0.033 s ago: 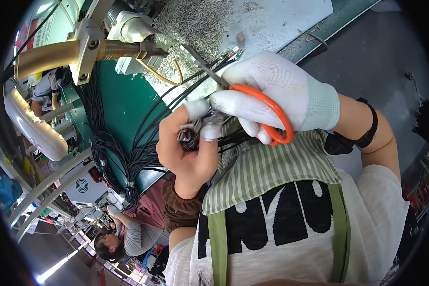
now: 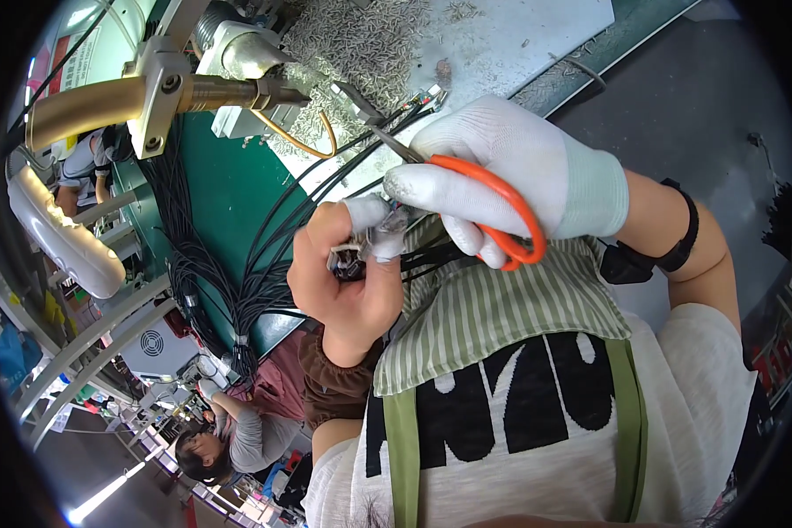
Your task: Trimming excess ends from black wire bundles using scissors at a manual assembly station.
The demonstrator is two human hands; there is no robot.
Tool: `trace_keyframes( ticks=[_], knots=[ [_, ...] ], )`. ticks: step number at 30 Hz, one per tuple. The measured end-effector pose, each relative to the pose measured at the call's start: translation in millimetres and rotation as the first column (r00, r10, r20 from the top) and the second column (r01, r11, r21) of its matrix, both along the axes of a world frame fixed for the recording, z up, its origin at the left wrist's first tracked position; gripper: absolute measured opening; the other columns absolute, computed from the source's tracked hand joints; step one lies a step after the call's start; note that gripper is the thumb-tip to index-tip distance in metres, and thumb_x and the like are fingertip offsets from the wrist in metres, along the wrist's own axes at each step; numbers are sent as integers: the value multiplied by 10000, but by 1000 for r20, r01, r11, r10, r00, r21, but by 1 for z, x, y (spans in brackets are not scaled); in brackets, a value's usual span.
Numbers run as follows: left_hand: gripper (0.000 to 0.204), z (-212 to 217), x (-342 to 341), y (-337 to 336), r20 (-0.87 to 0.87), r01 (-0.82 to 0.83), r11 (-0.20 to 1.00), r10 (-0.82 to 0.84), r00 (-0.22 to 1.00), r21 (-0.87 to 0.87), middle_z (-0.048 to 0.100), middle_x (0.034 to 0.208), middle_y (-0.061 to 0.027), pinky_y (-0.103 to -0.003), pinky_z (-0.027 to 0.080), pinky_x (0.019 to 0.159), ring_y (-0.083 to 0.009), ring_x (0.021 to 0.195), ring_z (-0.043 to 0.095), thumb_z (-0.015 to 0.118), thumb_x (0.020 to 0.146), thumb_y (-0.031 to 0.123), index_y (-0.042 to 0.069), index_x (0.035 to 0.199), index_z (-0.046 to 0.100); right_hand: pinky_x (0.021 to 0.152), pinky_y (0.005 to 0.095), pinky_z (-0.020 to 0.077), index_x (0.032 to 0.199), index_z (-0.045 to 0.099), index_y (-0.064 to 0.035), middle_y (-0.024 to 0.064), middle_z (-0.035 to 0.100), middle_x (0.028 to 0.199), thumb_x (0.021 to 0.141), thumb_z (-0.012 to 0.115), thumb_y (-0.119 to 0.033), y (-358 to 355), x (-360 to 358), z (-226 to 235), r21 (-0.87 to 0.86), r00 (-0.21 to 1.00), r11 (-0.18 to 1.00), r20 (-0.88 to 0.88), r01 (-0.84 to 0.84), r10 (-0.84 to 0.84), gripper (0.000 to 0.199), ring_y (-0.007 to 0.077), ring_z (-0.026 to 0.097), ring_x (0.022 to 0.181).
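My right hand [image 2: 506, 167], in a white knitted glove, grips scissors with orange handles [image 2: 515, 202]. Their metal blades point up and left, past the glove's fingertips. Just left of it, my left hand [image 2: 334, 273] is closed in a pinch; white covers sit on its thumb and finger tips. Between them is a silvery, foil-like cable end [image 2: 387, 227], its exact shape partly hidden by the fingers. Small dark parts and wires show inside the curl of that hand. The right fingertips are very near this cable end; whether they touch it I cannot tell.
Black cables [image 2: 260, 273] run in a thick bundle over the green bench. A brass-coloured nozzle assembly [image 2: 229, 92] with a bent thin tube [image 2: 330, 136] juts in above. Small grey clippings [image 2: 352, 48] cover part of a white board [image 2: 510, 44]. Another person [image 2: 260, 431] sits lower left.
The scissors and my right fingers have shifted slightly. My left fingers have turned a little, so more of the foil-like cable end and the wires show.
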State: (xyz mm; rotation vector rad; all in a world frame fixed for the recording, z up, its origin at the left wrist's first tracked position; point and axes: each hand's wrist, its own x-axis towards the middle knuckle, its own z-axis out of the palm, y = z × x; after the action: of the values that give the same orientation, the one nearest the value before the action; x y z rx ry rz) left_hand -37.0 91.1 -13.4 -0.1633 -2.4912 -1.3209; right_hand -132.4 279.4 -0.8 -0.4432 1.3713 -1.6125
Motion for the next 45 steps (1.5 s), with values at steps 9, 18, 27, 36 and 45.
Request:
trace_keyframes(
  ticks=[9,18,27,36,45],
  knots=[
    [236,8,-6,0,-32,155,937,-153,988,313,618,816,-78,-235,448,556,-112,650,569,579,784,-90,-4,1002,553,427,257,438,884,591,-27,40,579,607,840,628,-161,1,8,-4,-147,993,988,107,-40,57,145,136,570,464],
    [204,18,-7,-9,432,-214,850,-17,902,482,564,772,5,-152,352,525,-21,605,467,625,780,-46,-4,972,571,458,314,431,900,613,-111,44,551,632,695,711,-165,-13,22,-30,-152,69,852,-974,501,-215,234,211,562,519],
    [201,12,-12,6,260,-145,973,95,961,181,533,775,35,-132,307,562,9,629,392,659,750,-43,-7,931,580,478,314,431,891,624,-110,22,536,631,697,715,-173,-3,34,-23,190,139,848,-981,494,138,223,211,557,535],
    [209,11,-14,9,238,-171,967,125,963,186,509,761,42,-129,281,554,10,617,357,651,745,-54,7,924,563,468,328,424,894,613,-103,29,544,623,722,701,-188,-11,32,-33,-2,35,835,-999,550,-25,211,211,557,530],
    [223,6,-18,8,161,-193,960,162,974,203,484,727,54,-132,271,547,12,602,342,641,738,-76,16,917,546,477,326,423,890,625,-111,17,535,627,717,694,-203,-4,31,-37,-11,135,827,-985,562,-105,208,213,551,539]
  ],
)
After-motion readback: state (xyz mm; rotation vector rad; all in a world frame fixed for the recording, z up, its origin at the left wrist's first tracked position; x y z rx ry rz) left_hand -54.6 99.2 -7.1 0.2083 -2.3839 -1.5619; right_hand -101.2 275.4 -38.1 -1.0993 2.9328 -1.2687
